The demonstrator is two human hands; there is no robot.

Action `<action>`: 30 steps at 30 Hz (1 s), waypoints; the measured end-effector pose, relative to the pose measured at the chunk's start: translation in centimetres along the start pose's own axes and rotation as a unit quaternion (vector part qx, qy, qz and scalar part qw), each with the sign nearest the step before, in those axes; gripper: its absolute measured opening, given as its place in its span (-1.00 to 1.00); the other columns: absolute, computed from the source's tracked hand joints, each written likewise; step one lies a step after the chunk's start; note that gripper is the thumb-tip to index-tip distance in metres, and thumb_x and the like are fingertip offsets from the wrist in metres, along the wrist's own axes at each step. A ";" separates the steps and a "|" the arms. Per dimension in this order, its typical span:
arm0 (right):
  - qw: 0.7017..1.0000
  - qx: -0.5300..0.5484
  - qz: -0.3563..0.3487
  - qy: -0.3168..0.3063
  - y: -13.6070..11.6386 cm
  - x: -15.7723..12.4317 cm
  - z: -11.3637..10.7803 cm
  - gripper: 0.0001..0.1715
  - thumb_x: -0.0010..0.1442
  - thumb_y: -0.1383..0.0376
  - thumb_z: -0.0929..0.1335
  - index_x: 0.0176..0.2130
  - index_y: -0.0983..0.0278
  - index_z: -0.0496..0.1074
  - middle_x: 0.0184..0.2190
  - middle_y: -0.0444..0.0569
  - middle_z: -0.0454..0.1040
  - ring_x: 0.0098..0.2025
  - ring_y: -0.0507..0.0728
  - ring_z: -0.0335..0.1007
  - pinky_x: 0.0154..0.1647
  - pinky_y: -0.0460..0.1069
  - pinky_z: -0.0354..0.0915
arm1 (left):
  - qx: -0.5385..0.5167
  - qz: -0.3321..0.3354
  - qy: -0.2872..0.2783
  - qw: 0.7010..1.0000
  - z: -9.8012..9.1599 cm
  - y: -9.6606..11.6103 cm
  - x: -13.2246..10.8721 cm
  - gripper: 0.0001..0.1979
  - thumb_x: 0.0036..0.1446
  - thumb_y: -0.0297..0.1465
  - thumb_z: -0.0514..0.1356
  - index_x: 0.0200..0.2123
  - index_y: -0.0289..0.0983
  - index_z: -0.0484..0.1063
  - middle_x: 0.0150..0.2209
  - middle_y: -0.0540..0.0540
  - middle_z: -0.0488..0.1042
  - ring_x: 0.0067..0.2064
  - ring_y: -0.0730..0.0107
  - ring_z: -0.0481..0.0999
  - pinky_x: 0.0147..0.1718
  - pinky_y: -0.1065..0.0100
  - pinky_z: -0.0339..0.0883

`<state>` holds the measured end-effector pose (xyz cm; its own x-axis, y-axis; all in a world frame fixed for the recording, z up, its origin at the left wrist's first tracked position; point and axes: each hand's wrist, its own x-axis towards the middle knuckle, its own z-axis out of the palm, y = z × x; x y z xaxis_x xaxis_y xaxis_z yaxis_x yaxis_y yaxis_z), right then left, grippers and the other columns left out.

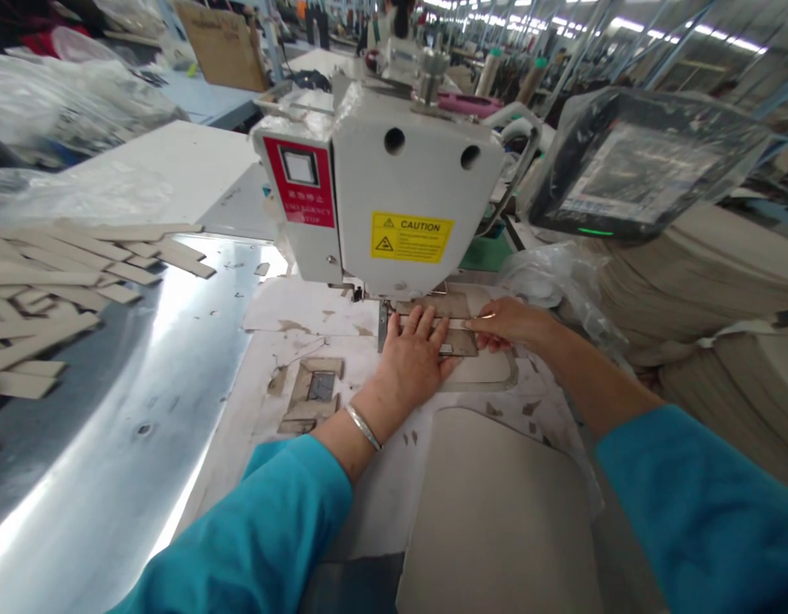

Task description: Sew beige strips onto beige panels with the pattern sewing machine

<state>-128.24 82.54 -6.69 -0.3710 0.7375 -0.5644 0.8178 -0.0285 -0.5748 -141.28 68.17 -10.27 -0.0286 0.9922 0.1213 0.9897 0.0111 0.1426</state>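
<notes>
My left hand lies flat with its fingers spread, pressing on a narrow beige strip over a brown template plate below the sewing machine head. At the strip's right end my right hand is closed in a pinch. A thin shiny sliver shows at those fingertips, too small to name. Under the plate is a rounded beige panel. The needle area is partly hidden behind the machine head and my left fingers.
Many beige strips lie piled on the metal table at left. A plastic-wrapped control screen stands at right, above stacked beige panels. A large beige panel lies in front. A cardboard box stands behind.
</notes>
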 end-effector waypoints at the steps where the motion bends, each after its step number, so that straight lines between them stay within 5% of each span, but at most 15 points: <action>1: 1.000 -0.011 -0.007 0.002 0.0 0.1 0.1 -0.66 0.23 0.28 0.40 -0.54 0.27 0.30 -0.67 -0.13 0.42 -0.69 -0.05 0.23 -0.68 -0.15 0.13 | 0.000 0.000 -0.002 1.000 0.0 0.0 0.0 -0.36 0.32 -0.03 -0.08 0.32 -0.28 0.13 0.39 -0.26 0.10 0.40 -0.05 0.07 0.31 -0.22 -0.05; 5: 0.997 -0.068 -0.028 0.033 -0.3 0.1 0.0 -0.71 0.21 0.31 0.39 -0.50 0.25 0.28 -0.67 -0.18 0.35 -0.64 -0.03 0.22 -0.60 -0.13 0.14 | -0.001 0.001 -0.005 1.000 -0.2 0.0 0.0 -0.36 0.32 -0.03 -0.08 0.32 -0.28 0.13 0.38 -0.27 0.11 0.40 -0.05 0.06 0.32 -0.22 -0.06; 10: 0.946 -0.209 -0.189 0.159 -0.9 -1.1 -0.9 -0.69 0.07 0.38 0.46 -0.59 0.25 0.32 -0.57 -0.09 0.38 -0.33 0.12 0.42 -0.30 -0.05 0.30 | -0.003 -0.002 0.005 1.000 -0.2 0.1 -0.1 -0.38 0.31 -0.07 -0.01 0.31 -0.27 0.14 0.38 -0.26 0.13 0.39 -0.03 0.07 0.32 -0.20 -0.05; 13: 0.985 0.042 -0.110 0.124 -0.9 -1.5 -0.7 -0.67 0.09 0.49 0.43 -0.60 0.27 0.32 -0.62 -0.15 0.33 -0.41 0.04 0.39 -0.29 -0.10 0.38 | 0.001 0.002 0.005 1.000 -0.3 0.1 -0.1 -0.39 0.31 -0.09 0.00 0.31 -0.28 0.15 0.38 -0.27 0.13 0.40 -0.02 0.07 0.31 -0.19 -0.05; 16: 0.967 0.241 -0.038 0.077 -0.6 -1.6 -0.3 -0.63 0.17 0.58 0.35 -0.59 0.31 0.29 -0.61 -0.18 0.34 -0.49 -0.07 0.35 -0.30 -0.16 0.43 | 0.004 0.005 0.005 1.000 -0.4 0.1 -0.2 -0.38 0.31 -0.08 -0.03 0.32 -0.29 0.14 0.38 -0.28 0.13 0.39 -0.04 0.07 0.31 -0.20 -0.04; 21: 0.958 0.280 -0.006 0.065 -0.1 -1.3 -0.3 -0.66 0.19 0.56 0.37 -0.55 0.31 0.30 -0.61 -0.14 0.40 -0.57 -0.06 0.36 -0.50 -0.18 0.40 | 0.006 0.006 0.006 1.000 -0.3 0.1 -0.1 -0.38 0.31 -0.07 -0.03 0.32 -0.28 0.14 0.38 -0.28 0.10 0.39 -0.05 0.07 0.30 -0.20 -0.04; 30: 0.973 0.220 0.002 0.073 0.2 -1.1 0.1 -0.66 0.20 0.53 0.38 -0.56 0.30 0.32 -0.67 -0.13 0.41 -0.60 -0.05 0.34 -0.51 -0.17 0.40 | 0.005 0.006 0.014 1.000 0.0 0.1 -0.2 -0.38 0.31 -0.06 -0.04 0.31 -0.29 0.15 0.38 -0.28 0.11 0.39 -0.03 0.07 0.31 -0.18 -0.05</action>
<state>-127.70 81.68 -6.23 -0.2750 0.8239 -0.4956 0.5404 -0.2939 -0.7884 -141.20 67.98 -10.28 -0.0211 0.9883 0.1510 0.9913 0.0011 0.1316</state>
